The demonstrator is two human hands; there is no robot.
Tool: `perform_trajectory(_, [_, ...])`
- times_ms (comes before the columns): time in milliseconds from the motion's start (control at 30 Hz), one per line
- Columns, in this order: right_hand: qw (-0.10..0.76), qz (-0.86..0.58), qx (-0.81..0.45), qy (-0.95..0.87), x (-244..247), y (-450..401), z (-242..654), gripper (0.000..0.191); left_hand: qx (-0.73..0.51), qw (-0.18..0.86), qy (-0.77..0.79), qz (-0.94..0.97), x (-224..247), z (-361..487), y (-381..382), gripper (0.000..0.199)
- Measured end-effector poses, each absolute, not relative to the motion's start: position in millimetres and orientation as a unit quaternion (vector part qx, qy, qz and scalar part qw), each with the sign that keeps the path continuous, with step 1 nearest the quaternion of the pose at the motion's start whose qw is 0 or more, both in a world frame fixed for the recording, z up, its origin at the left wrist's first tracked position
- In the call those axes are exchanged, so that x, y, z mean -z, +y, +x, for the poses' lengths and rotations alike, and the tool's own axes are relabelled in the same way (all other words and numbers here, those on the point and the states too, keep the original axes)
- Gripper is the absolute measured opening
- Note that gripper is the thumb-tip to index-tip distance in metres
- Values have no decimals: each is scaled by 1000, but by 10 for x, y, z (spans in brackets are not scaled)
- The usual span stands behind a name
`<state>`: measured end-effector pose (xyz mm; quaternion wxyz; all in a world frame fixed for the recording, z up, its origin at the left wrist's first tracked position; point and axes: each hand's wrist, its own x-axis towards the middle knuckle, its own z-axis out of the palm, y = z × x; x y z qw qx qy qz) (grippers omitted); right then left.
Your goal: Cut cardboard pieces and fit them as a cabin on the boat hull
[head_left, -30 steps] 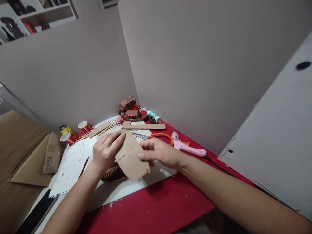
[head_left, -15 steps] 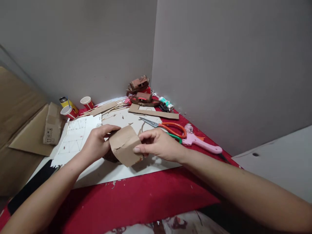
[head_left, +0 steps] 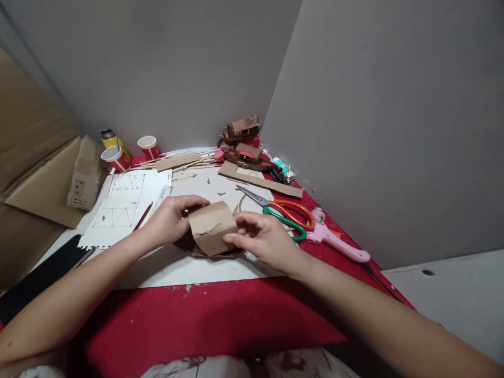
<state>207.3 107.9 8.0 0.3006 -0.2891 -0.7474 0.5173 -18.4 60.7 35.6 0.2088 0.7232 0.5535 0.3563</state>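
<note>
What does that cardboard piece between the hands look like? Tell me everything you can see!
The cardboard piece is light brown, thin-looking and bent into a curve. A ragged crease runs across its face. It's tilted, with the left hand at its left edge and the right hand pinching its right edge, thumb in front. It sits over a dark brown ridged object; I can't tell if they touch.
</note>
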Motion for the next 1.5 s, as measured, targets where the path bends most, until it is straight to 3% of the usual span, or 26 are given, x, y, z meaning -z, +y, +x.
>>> perform_trajectory(367, [327, -306, -582, -679, -124, 1020, 2123, 71, -385, 205, 534, 724, -353, -141, 652, 38])
perform_trajectory(467, [311, -270, -652, -636, -191, 1068, 2170, 55, -392, 251, 544, 698, -372, -113, 622, 30])
perform_trajectory(533, [315, -241, -688, -607, -236, 1121, 2218, 47, -393, 346, 542, 657, -393, -87, 592, 19])
perform_trajectory(600, [343, -218, -703, -583, -281, 1171, 2271, 51, -397, 466, 523, 593, -419, -59, 555, 14])
perform_trajectory(667, [390, -214, -676, -587, -338, 1199, 2315, 56, -399, 561, 493, 532, -451, -31, 515, 20])
perform_trajectory(767, [451, -248, -555, -653, -451, 1186, 2341, 48, -377, 627, 457, 506, -497, 14, 452, 23])
perform_trajectory(867, [426, -286, -498, -700, -536, 1157, 2322, 46, -355, 638, 441, 522, -505, 64, 389, 28])
perform_trajectory(1200, [370, -289, -689, -552, -379, 1220, 2262, 46, -353, 619, 441, 545, -460, 163, 254, 22])
perform_trajectory(1400, [336, -256, -647, -635, -418, 1126, 2300, 33, -366, 623, 435, 537, -458, 179, 269, 26])
perform_trajectory(1500, [365, -231, -564, -703, -445, 1081, 2305, 19, -366, 590, 447, 563, -467, 179, 280, 26])
